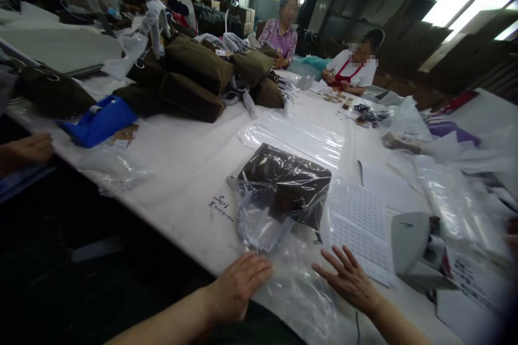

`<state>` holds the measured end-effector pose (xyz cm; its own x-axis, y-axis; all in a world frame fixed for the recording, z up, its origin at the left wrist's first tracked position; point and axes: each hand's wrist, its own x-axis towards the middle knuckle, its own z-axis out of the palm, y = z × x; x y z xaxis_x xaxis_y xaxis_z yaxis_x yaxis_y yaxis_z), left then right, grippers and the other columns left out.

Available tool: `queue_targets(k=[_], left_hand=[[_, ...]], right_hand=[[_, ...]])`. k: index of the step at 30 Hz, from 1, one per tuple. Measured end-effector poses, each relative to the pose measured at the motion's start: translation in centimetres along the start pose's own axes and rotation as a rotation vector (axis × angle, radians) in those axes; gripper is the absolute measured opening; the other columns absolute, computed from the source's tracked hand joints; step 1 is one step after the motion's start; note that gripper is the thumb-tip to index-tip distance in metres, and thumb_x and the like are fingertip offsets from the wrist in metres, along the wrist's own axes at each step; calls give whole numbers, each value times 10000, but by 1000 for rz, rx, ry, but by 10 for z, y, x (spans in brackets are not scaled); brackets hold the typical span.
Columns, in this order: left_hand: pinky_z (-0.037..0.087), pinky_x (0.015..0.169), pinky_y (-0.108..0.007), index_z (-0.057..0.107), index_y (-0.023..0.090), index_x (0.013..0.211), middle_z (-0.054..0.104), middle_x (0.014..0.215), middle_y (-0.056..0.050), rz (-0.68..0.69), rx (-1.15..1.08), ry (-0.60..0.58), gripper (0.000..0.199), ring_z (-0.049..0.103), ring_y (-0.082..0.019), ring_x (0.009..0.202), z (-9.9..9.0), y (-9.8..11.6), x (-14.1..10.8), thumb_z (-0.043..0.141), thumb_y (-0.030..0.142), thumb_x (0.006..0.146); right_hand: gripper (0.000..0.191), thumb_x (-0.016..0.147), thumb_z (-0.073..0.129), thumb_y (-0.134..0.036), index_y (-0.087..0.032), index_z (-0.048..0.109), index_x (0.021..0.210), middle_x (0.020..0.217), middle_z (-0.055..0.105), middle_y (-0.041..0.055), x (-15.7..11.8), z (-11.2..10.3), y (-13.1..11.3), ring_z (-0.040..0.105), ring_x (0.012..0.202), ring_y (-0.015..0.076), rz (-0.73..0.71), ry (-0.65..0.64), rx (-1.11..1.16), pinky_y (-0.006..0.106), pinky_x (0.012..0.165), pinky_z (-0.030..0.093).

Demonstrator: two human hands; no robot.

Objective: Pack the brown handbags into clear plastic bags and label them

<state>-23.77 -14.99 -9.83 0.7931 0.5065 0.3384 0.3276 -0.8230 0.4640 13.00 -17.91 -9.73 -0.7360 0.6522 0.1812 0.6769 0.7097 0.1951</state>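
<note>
A dark brown bag [287, 170] lies inside a clear plastic bag [303, 269] on the white table, its pale wrapped handle toward me. My left hand [242, 283] is at the table's front edge, at the near end of the plastic; its fingers are together and curled, and what they hold, if anything, is hidden. To the right, my right hand [346, 277] is spread with fingers apart, over the plastic and near the printed sheet [358, 226]. Nothing is held in it.
A pile of brown bags [198, 64] and a blue piece [101, 121] are at the left. Flat clear bags [295, 137] lie beyond the wrapped bag. A grey box [410, 248] stands right. Another person's hand [26, 151] is at far left; several people sit behind.
</note>
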Motion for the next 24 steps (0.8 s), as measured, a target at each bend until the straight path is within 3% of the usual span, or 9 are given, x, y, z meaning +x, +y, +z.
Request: queue_targets(k=[3, 5, 8, 11, 13, 16, 19, 22, 24], left_hand=[[272, 1079, -514, 327, 114, 1363, 450, 1360, -139, -98, 48, -54, 740, 362, -298, 1283, 15, 16, -7, 509, 134, 647], [307, 1049, -527, 386, 124, 1330, 484, 1329, -144, -189, 64, -2, 648, 390, -314, 1258, 21, 20, -4, 547, 200, 706], [435, 944, -406, 605, 173, 1050, 663, 1044, -85, -343, -52, 204, 265, 572, -233, 1040, 17, 21, 0, 444, 213, 843], [479, 794, -272, 630, 194, 888, 677, 833, -37, -652, -259, 420, 292, 619, -165, 828, -2, 18, -8, 350, 271, 910], [467, 733, -246, 630, 194, 869, 665, 775, -23, -844, -345, 432, 304, 616, -164, 771, -15, 17, -19, 369, 347, 902], [444, 673, -241, 621, 177, 743, 639, 671, -10, -1006, -460, 314, 341, 607, -174, 699, -23, 13, -38, 405, 408, 870], [434, 671, -246, 617, 163, 757, 644, 680, -13, -1045, -573, 315, 354, 603, -179, 696, -17, 8, -46, 409, 431, 858], [434, 694, -252, 618, 156, 817, 650, 685, -15, -1033, -651, 351, 342, 605, -179, 701, -12, 5, -44, 406, 422, 855], [434, 698, -253, 617, 155, 808, 650, 672, -14, -1025, -674, 345, 331, 608, -178, 697, -13, 3, -42, 407, 407, 854]], right_hand=[[403, 867, 437, -114, -238, 505, 1245, 1220, 573, 46, 28, 2, -1, 411, 1239, 196, -38, -36, 306, 406, 1082, 281], [299, 907, 382, -172, -197, 567, 1141, 1105, 631, 66, 45, -5, 1, 527, 1115, 188, 110, -13, 493, 364, 982, 411], [269, 924, 348, -234, -193, 609, 973, 895, 667, 54, 60, -20, -4, 626, 863, 170, 441, 181, 612, 287, 756, 502], [245, 912, 381, -316, -204, 599, 897, 746, 651, 23, 73, -37, -23, 620, 667, 157, 590, 310, 678, 262, 636, 477], [256, 911, 375, -370, -217, 577, 871, 666, 635, -2, 84, -47, -41, 604, 594, 154, 695, 192, 809, 256, 599, 458], [333, 919, 325, -420, -227, 509, 719, 575, 612, -22, 101, -54, -64, 592, 545, 155, 826, -188, 1032, 251, 565, 437], [308, 910, 336, -417, -230, 508, 735, 580, 599, -16, 111, -56, -76, 584, 564, 182, 883, -265, 839, 284, 579, 412], [221, 882, 438, -419, -234, 554, 917, 763, 619, 23, 121, -61, -80, 586, 714, 216, 777, -41, 538, 322, 658, 405], [195, 883, 472, -385, -223, 579, 869, 850, 598, 44, 131, -67, -80, 557, 809, 211, 605, 120, 484, 330, 737, 396]])
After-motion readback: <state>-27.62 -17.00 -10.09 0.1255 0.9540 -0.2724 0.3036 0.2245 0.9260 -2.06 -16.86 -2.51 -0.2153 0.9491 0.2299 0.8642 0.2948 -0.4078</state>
